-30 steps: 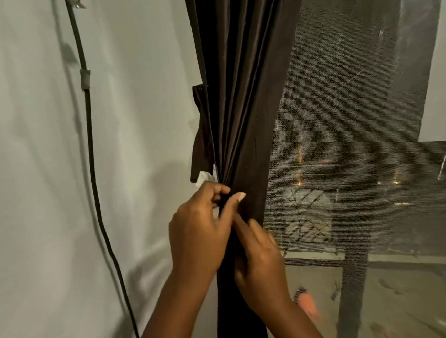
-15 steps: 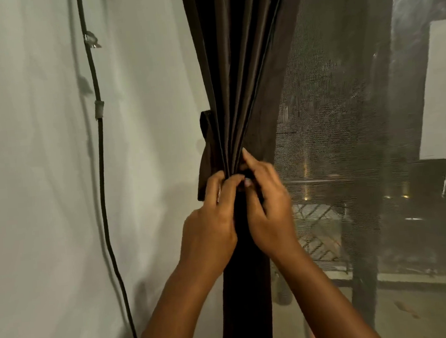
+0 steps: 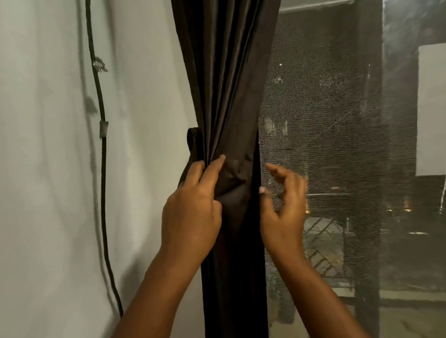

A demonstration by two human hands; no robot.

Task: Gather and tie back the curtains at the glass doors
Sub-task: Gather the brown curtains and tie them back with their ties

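The dark brown curtain (image 3: 226, 88) hangs gathered into tight pleats beside the glass door. A band of the same dark fabric, the tie-back (image 3: 192, 142), loops out behind its left edge at the narrowest point. My left hand (image 3: 190, 214) grips the bunched fabric there, fingers laid over the pleats and thumb pushed into a pucker. My right hand (image 3: 284, 212) hovers just right of the curtain with loosely curled fingers and holds nothing; its thumb tip is close to the curtain's edge.
A black cable (image 3: 104, 178) runs down the white wall (image 3: 44, 183) on the left. Right of the curtain is a mesh screen (image 3: 320, 134) with a dark door post (image 3: 371, 103); a balcony railing shows outside.
My right hand has let go of the gathered fabric and pulled away to the right. My left hand stays on the bunch, and the view has tilted down a little.
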